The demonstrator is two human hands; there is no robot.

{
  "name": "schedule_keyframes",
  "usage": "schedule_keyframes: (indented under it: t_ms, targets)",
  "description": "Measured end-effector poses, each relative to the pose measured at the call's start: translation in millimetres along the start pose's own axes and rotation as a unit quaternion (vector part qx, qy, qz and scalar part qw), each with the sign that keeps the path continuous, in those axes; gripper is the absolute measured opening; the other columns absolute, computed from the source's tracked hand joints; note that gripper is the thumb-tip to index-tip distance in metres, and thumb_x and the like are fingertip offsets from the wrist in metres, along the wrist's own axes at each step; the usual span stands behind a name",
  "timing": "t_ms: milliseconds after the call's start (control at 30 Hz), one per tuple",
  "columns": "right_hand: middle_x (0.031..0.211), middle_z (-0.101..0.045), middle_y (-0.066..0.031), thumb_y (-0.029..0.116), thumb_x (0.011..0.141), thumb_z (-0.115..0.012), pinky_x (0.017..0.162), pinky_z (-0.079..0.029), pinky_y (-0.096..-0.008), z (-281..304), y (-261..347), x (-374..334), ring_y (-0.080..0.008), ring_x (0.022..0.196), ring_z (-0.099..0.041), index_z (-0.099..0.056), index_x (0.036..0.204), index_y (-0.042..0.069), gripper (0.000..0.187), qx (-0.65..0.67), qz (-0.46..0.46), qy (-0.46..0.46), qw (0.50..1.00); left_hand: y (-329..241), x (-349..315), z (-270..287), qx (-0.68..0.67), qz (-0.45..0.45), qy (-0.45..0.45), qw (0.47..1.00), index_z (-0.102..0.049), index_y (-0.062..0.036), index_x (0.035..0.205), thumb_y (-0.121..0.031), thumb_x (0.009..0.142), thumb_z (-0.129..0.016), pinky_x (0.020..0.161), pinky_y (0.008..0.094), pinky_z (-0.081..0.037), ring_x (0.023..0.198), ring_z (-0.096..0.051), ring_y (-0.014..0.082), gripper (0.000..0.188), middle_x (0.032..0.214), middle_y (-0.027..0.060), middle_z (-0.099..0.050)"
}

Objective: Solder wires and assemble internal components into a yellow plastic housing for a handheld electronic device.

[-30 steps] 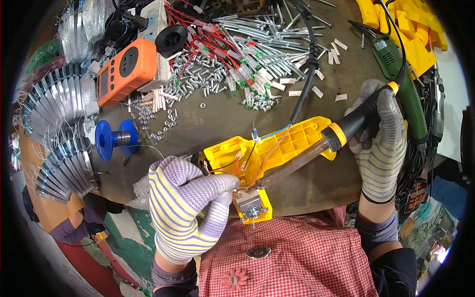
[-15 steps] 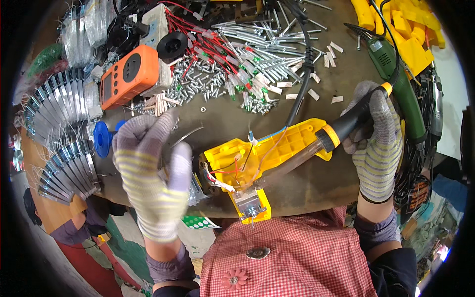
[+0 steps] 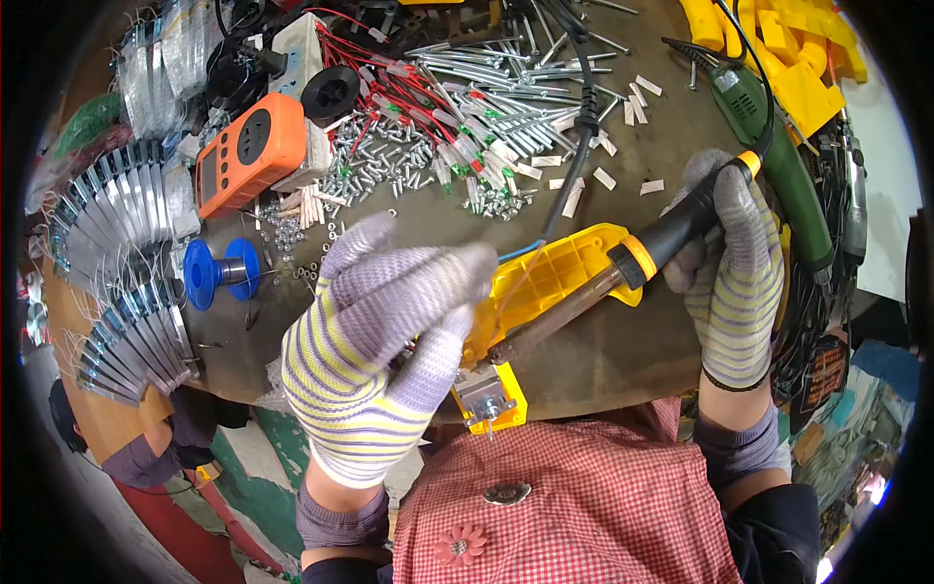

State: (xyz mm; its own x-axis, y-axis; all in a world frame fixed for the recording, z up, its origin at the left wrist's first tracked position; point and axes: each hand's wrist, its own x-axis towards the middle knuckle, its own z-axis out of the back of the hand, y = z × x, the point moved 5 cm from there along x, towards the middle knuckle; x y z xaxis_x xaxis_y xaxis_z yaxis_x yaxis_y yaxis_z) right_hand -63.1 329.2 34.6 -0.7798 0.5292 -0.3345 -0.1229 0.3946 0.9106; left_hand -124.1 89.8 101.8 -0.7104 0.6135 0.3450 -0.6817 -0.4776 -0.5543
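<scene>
My right hand [image 3: 732,282] is closed round the black handle of a soldering iron [image 3: 681,229]. The iron's long brown barrel slants down left, its tip end by a metal part [image 3: 484,397] in a yellow plastic housing [image 3: 569,273]. That housing half lies on the table, with ribs inside and a grey cable entering its far side. Over its left part is my left hand [image 3: 375,331], thumb and fingers drawn together beside the wires. The fingertips are slightly blurred, and what they pinch is hidden. Both hands wear striped knit gloves.
A blue spool of solder wire [image 3: 232,271] stands left, below an orange meter [image 3: 251,156]. Screws [image 3: 384,161], long bolts [image 3: 516,88] and red-wired parts pile up at the back. A green power tool [image 3: 773,165] and yellow plastic parts [image 3: 793,49] lie right.
My left hand has moved right from beside the solder spool to the housing, now covering its wires. The spool shows more fully. My right hand still holds the soldering iron in nearly the same place.
</scene>
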Motion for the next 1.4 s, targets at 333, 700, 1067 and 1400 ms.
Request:
schedule_keyframes:
  t_ms: [333,700,1067,1400]
  targets:
    - [0.071,-0.058,0.0003,0.039,0.096,-0.066,0.046,-0.043,-0.021,3.4,-2.4,2.1,-0.0065,0.051,-0.054,-0.066,0.107,0.005,0.035,-0.006,0.013,0.026,1.0,19.6,-23.3,-0.6,-0.235,0.243,-0.015,0.941,-0.074,-0.0042,0.1,0.001,0.075,-0.072,0.111,0.0464,-0.039,0.104,-0.071,0.0253,0.025,0.093,0.0057,-0.076]
    - [0.072,-0.056,0.0016,0.041,0.096,-0.064,0.047,-0.043,-0.02,5.0,1.0,0.9,-0.0055,0.052,-0.052,-0.067,0.107,0.007,0.036,-0.009,0.032,0.017,0.999,9.5,-26.8,-5.2,-0.096,0.075,0.049,0.991,-0.059,-0.0018,0.134,0.009,0.069,-0.071,0.117,0.0482,-0.031,0.088,-0.068,0.0143,0.066,0.088,0.0059,-0.073]
    - [0.068,-0.054,0.0023,0.043,0.096,-0.064,0.045,-0.04,-0.0196,5.9,-0.6,-1.4,-0.0043,0.052,-0.05,-0.067,0.106,0.008,0.036,-0.009,0.036,-0.007,0.999,6.0,-24.1,-5.8,-0.073,0.069,0.055,0.993,-0.062,-0.0009,0.128,0.006,0.071,-0.069,0.116,0.0468,-0.033,0.089,-0.07,0.0159,0.058,0.085,0.0076,-0.074]
    - [0.072,-0.056,0.0017,0.041,0.096,-0.064,0.046,-0.04,-0.021,6.2,-1.6,-2.0,-0.0052,0.055,-0.052,-0.066,0.107,0.007,0.036,0.001,0.038,-0.013,0.999,7.3,-27.3,-7.4,-0.057,0.046,0.031,0.997,-0.062,-0.0007,0.13,0.008,0.066,-0.072,0.114,0.0445,-0.036,0.09,-0.068,0.0167,0.065,0.089,0.0064,-0.071]
